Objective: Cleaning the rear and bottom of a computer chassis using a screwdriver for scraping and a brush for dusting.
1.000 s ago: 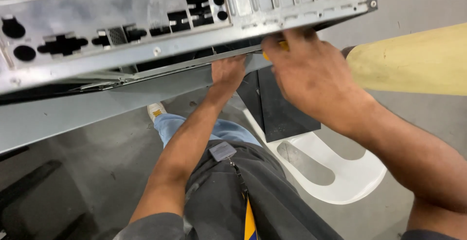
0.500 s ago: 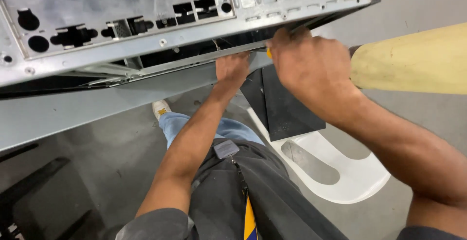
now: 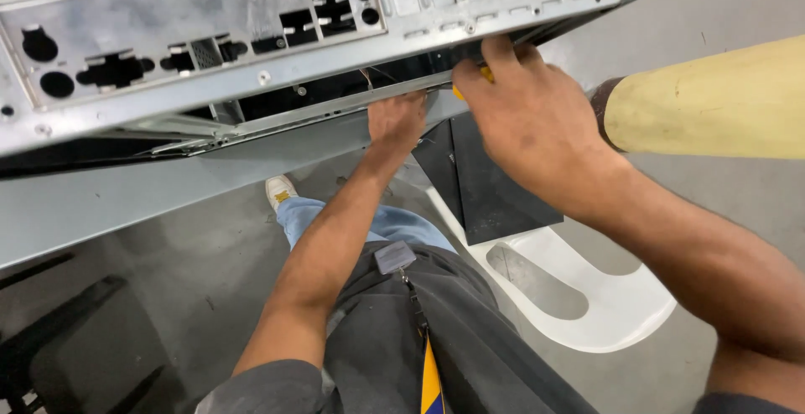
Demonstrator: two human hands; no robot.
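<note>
While the grey metal computer case lies across the top of the view with its port panel facing the camera, the left hand presses up against its lower edge, fingers tucked under, grasp unclear. The right hand, just beside, is clenched around a yellow-handled tool at that edge. Below the case sit a black panel and a white plastic chair.

silver-grey computer case, white plastic chair, black panel, pale yellow tube, blue jeans
</note>
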